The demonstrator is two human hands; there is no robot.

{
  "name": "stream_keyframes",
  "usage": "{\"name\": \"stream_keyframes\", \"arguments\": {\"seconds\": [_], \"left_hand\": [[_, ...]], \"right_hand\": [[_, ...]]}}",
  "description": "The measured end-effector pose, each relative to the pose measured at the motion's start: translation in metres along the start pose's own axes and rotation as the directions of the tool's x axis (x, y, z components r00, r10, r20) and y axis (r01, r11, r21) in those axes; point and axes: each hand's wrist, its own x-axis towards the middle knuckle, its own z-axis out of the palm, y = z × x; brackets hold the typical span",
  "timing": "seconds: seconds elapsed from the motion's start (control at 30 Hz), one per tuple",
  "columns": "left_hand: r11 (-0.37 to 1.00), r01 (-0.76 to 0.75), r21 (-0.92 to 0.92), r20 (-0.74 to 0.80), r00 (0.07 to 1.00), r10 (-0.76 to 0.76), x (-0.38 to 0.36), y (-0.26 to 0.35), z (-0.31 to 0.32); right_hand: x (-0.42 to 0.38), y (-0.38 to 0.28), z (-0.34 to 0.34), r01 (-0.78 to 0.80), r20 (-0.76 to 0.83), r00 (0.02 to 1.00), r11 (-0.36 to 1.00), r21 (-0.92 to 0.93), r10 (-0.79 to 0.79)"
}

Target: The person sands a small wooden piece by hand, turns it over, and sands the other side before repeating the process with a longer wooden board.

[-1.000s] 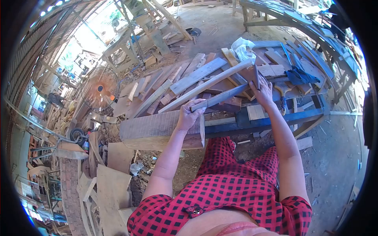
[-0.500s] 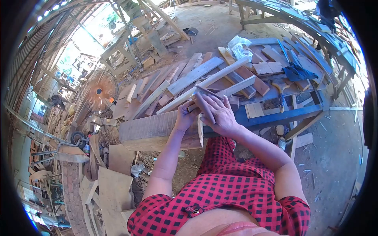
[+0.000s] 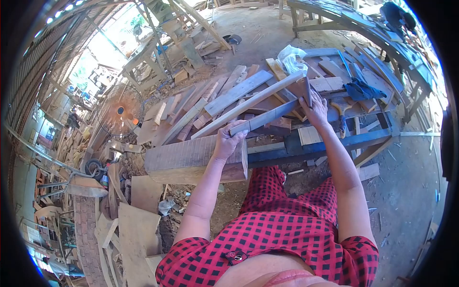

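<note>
A narrow wooden strip (image 3: 267, 117) slants up to the right above the pile of boards. My left hand (image 3: 230, 141) grips its near end, close to the right end of a thick wooden block (image 3: 191, 157). At the far end, my right hand (image 3: 314, 106) is closed around a short, dark, flat piece (image 3: 302, 90) that touches the strip. Part of the right hand's fingers is hidden by that piece. A long pale batten (image 3: 248, 106) lies just beyond the strip.
Loose boards (image 3: 239, 91) cover the bench, with a plastic bag (image 3: 290, 58), a blue cloth (image 3: 364, 90) and a handsaw handle (image 3: 341, 108) on them. A round fan (image 3: 120, 111) stands at left. A blue-edged frame (image 3: 346, 139) extends right.
My right hand has moved away from the left, up and to the right, with the dark piece. The strip now shows lengthwise between my hands. My left hand has barely shifted.
</note>
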Motion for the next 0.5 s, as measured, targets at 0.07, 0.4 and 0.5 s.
{"name": "stream_keyframes", "arguments": {"seconds": [0.07,0.4,0.5], "left_hand": [[1.000,0.010,-0.014,-0.010,1.000,-0.010,-0.001,0.001,0.001],[0.988,0.070,0.139,-0.021,0.998,-0.067,-0.001,-0.010,-0.005],[0.996,-0.015,-0.085,0.017,1.000,0.017,0.002,-0.020,-0.006]], "right_hand": [[0.001,0.001,0.007,-0.036,-0.003,0.999,0.999,-0.022,0.036],[-0.091,-0.134,0.014,0.446,0.083,0.884,0.884,0.140,-0.460],[-0.097,-0.147,0.004,0.534,0.086,0.828,0.826,0.183,-0.554]]}}
